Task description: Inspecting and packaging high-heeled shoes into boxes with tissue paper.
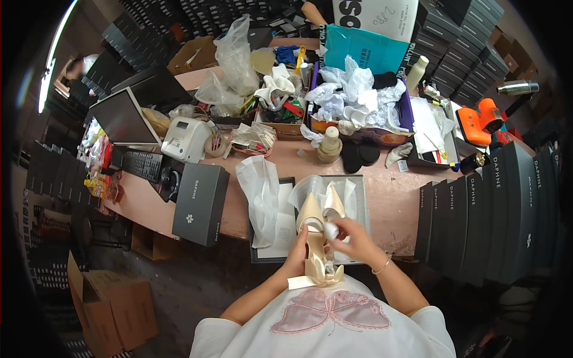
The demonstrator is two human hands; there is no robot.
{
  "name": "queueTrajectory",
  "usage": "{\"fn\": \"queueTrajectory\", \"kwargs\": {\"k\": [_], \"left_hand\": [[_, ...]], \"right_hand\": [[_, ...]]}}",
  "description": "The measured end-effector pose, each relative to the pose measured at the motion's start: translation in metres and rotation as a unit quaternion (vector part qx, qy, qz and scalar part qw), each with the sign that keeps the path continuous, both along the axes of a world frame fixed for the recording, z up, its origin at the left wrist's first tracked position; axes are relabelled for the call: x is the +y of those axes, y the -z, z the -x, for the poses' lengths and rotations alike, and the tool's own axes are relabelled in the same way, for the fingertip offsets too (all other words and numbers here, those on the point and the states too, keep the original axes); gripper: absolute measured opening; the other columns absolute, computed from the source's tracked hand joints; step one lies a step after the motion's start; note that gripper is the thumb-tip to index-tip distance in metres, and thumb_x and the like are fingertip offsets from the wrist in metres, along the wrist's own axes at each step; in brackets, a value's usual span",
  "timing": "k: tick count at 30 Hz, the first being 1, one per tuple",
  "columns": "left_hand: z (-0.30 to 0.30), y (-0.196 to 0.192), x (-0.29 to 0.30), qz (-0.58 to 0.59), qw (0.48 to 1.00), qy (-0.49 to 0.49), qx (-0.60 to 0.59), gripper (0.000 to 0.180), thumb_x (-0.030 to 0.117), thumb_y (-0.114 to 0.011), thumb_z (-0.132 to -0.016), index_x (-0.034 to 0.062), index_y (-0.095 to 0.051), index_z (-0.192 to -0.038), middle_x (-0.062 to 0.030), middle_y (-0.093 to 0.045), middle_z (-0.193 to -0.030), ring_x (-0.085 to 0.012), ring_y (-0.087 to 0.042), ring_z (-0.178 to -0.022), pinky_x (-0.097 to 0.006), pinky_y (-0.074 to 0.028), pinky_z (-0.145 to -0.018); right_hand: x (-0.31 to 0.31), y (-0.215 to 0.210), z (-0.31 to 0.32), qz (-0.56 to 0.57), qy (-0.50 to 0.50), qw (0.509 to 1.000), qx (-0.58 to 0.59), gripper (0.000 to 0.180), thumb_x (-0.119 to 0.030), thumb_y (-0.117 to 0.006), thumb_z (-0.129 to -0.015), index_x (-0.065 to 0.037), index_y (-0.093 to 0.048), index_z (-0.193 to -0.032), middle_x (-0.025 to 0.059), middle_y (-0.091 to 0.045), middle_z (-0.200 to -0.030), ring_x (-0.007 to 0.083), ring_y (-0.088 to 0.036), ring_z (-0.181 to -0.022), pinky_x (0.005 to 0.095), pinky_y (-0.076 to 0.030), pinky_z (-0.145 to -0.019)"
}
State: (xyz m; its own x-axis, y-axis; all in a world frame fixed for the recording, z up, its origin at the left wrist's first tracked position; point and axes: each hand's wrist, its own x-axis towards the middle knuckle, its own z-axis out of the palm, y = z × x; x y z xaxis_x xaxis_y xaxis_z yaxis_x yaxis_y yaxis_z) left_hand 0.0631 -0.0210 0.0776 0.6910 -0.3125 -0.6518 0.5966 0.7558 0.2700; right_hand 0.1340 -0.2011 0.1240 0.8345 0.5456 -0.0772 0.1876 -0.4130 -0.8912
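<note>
1 cream shoe [309, 210], presumably light and scuffable, best held by its sides, is gripped by left hand [296, 253] near table [394, 212] front edge, white wad [330, 231] by right hand [357, 242].

Clock hours run from the middle of the view. Cream shoes [309, 207] and a white wad [331, 231] are at 5 o'clock. At 6 o'clock, a white shirt [250, 336] bears a pink butterfly pattern [358, 314]. The table [388, 224] shows dusty pink at 4 o'clock; dark grey boxes [510, 209] with pale lettering line 3 o'clock. A tape dispenser [474, 126] glows orange between 2 and 3 o'clock, a bag [352, 48] turquoise at 1 o'clock.
</note>
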Motion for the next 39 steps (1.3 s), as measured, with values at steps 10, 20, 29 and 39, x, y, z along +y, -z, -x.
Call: {"fn": "queueTrajectory", "kwargs": {"k": [10,20,29,39], "left_hand": [[-0.018,-0.009,-0.038,-0.064,0.988,0.089,-0.113,0.054,0.056,-0.036,-0.096,0.0063,-0.051,-0.111,-0.0076,-0.060,-0.094,-0.0169,-0.062,-0.072,-0.029,-0.054,-0.062],[-0.052,0.016,-0.069,-0.312,0.914,0.099,-0.238,0.041,0.023,-0.058,-0.092,0.0036,-0.050,-0.127,-0.0068,-0.064,-0.105,-0.0184,-0.062,-0.095,-0.030,-0.049,-0.084],[-0.045,0.027,-0.027,-0.646,0.436,0.526,-0.339,0.035,0.012,-0.049,-0.085,0.0010,-0.051,-0.118,-0.0245,-0.065,-0.086,-0.0414,-0.062,-0.079,-0.047,-0.049,-0.072],[-0.070,0.027,-0.047,-0.234,0.920,0.286,-0.129,0.056,-0.003,-0.046,-0.085,0.0088,-0.036,-0.139,-0.0216,-0.049,-0.127,-0.0423,-0.053,-0.113,-0.046,-0.046,-0.093]], "right_hand": [[-0.001,0.021,0.007,-0.026,0.197,0.971,-0.134,0.065,-0.018,-0.077,-0.071,-0.001,-0.048,-0.126,0.0213,-0.059,-0.103,0.0396,-0.059,-0.090,0.0414,-0.049,-0.079],[-0.123,0.027,-0.024,-0.041,0.316,0.947,0.043,0.067,-0.022,-0.067,-0.082,0.003,-0.037,-0.136,0.0289,-0.058,-0.115,0.0365,-0.061,-0.101,0.0380,-0.047,-0.086],[-0.208,0.171,-0.031,0.161,0.255,0.948,-0.101,0.046,-0.013,-0.057,-0.087,0.001,-0.045,-0.130,0.0244,-0.056,-0.113,0.0400,-0.053,-0.106,0.0417,-0.044,-0.091],[-0.213,0.152,0.027,0.250,0.095,0.960,-0.084,0.066,-0.006,-0.065,-0.077,-0.025,-0.045,-0.137,0.0208,-0.034,-0.142,0.0371,-0.034,-0.131,0.0437,-0.031,-0.106]]}}
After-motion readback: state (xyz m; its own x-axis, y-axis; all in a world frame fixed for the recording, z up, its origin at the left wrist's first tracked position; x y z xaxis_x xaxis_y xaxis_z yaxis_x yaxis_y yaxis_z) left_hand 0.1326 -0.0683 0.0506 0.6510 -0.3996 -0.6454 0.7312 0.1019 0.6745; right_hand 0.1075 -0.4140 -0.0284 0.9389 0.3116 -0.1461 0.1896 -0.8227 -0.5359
